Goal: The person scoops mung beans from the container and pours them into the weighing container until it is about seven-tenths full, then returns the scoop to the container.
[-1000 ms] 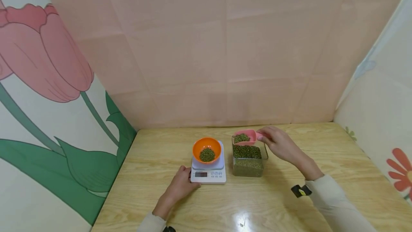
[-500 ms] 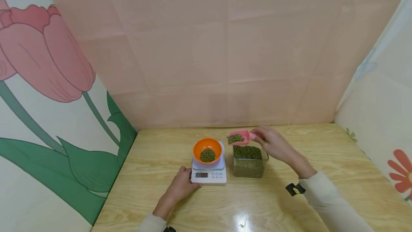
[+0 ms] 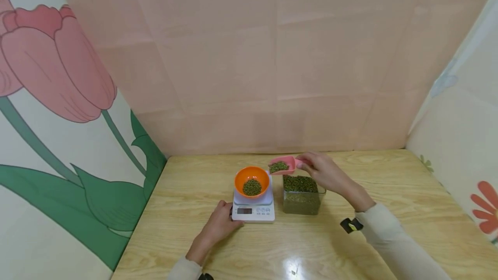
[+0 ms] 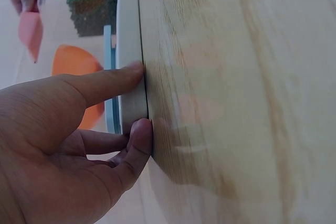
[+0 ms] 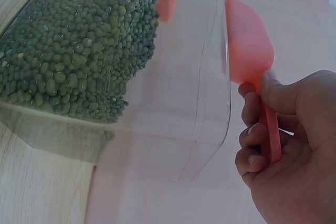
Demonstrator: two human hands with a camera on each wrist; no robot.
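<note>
My right hand (image 3: 328, 175) grips the handle of a pink scoop (image 3: 290, 163) loaded with small green beans, probably mung beans. The scoop is raised, its lip just right of the orange bowl's far rim in the head view. That bowl (image 3: 242, 175) sits on a white digital kitchen scale (image 3: 253, 218) and has a small heap of the same beans (image 3: 252, 188) inside. With thumb and fingers, my left hand (image 4: 58, 129) holds the scale by its near left corner. In the right wrist view, curled fingers and thumb wrap the scoop's handle (image 5: 271, 135).
Right of the scale stands a clear rectangular box (image 3: 301, 205) with many green beans (image 5: 79, 45) in it. Both stand on a wood-grain table (image 3: 186, 185). A pinkish sheet (image 3: 218, 77) hangs behind, with flower-printed panels (image 3: 58, 59) at the sides.
My right hand has carried the loaded scoop leftward, from over the clear box to beside the bowl. The left hand stays at the scale.
</note>
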